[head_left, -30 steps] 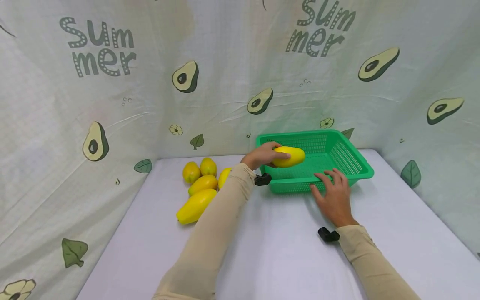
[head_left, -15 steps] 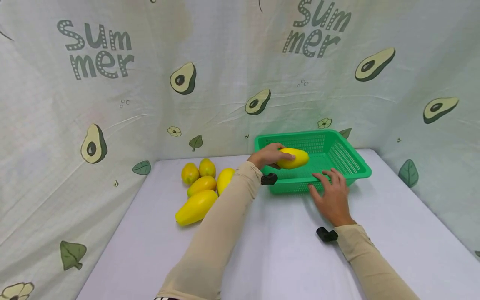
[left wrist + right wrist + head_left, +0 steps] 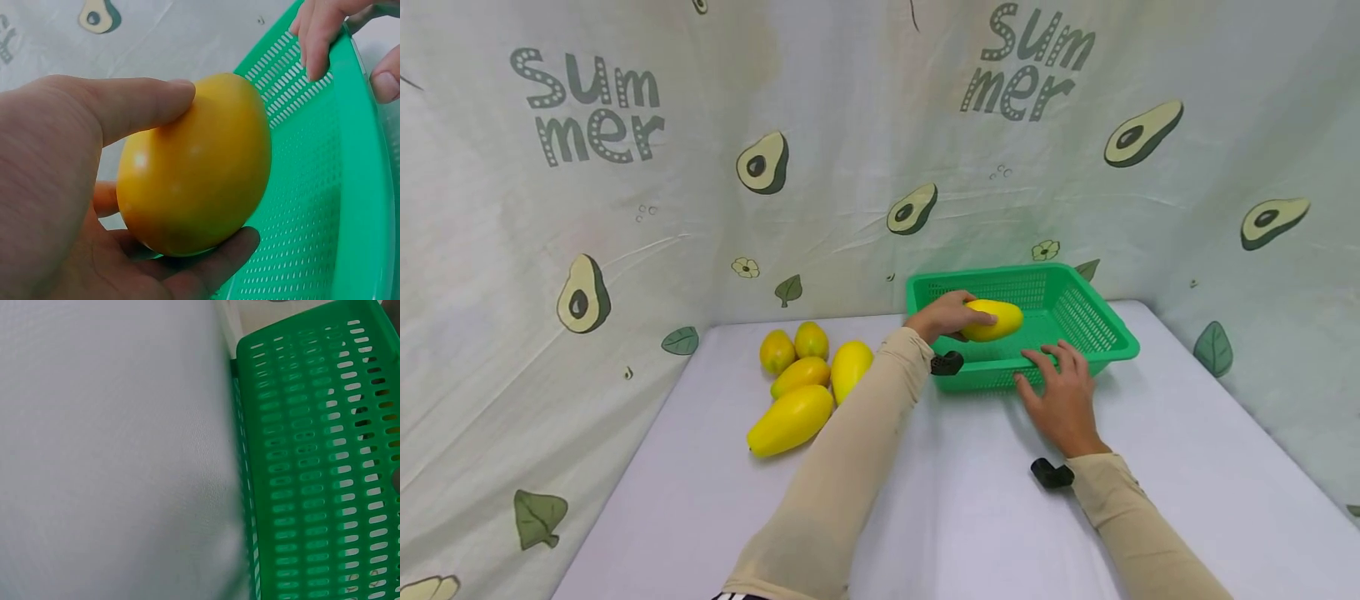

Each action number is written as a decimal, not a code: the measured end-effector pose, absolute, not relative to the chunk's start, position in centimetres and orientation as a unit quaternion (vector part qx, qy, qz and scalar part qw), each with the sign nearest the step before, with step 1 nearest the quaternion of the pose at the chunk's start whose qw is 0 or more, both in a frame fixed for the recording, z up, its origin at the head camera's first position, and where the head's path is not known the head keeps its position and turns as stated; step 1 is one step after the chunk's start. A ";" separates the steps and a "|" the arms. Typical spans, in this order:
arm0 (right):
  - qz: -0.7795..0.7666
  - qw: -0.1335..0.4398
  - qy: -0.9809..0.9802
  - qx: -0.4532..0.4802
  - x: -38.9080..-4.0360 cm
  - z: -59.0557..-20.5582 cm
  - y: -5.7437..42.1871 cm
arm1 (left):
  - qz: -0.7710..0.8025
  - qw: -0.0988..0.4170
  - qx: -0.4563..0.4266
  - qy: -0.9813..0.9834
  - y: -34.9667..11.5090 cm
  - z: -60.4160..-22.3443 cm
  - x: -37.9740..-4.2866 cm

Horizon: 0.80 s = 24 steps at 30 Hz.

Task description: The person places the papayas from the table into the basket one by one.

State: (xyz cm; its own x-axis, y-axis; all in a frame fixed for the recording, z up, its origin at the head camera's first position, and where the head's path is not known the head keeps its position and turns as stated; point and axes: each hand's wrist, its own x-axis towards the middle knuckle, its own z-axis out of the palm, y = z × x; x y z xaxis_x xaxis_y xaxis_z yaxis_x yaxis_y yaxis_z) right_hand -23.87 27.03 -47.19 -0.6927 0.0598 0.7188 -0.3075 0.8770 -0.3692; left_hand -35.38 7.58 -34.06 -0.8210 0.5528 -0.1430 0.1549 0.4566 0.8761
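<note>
Since the earlier frames, the left hand (image 3: 946, 317) and its fruit (image 3: 1009, 319) have shifted a little to the right over the basket (image 3: 988, 367), and the arm has come off the round-ended fruit (image 3: 850, 368), so more of that one shows. The right hand keeps its place at the rim.

Nearest, two beige sleeves (image 3: 842, 479) reach in over the white table (image 3: 962, 508), a small black piece (image 3: 1051, 474) showing at each wrist. The right hand is clamped on the near side of the basket, fingers bent over the rim and thumb outside.

To the left of the left arm lies the long fruit (image 3: 790, 421), its tip pointing left and toward the near edge. Behind it is a smaller fruit (image 3: 801, 377), with the round-ended one just to its right. Two more small fruits (image 3: 777, 352) stand side by side farther back.

The left hand is clamped round its own yellow fruit, thumb on top and fingers beneath, holding it over the left part of the green basket. The basket sits near the back of the table, before a pale curtain (image 3: 835, 108) printed with avocados, leaves and "summer".
</note>
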 end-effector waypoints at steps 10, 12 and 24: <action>0.246 0.384 -0.887 0.074 -23.9 -47.1 27.1 | 0.468 0.211 0.218 0.830 8.3 -34.4 -35.1; 0.250 0.384 -0.886 0.077 -23.9 -47.1 27.0 | 0.469 0.206 0.222 0.830 8.3 -34.5 -35.0; 0.244 0.382 -0.889 0.071 -23.9 -47.0 27.0 | 0.491 0.211 0.257 0.805 7.5 -34.1 -35.6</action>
State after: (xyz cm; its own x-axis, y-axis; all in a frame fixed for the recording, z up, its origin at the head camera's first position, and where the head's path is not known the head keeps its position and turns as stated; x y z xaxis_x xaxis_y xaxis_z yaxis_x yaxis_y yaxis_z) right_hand -23.89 27.04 -46.97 -0.6986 0.0599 0.7130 -0.3127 0.8708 -0.3795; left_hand -35.60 7.50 -34.08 -0.7791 0.6208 -0.0877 0.2059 0.3854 0.8995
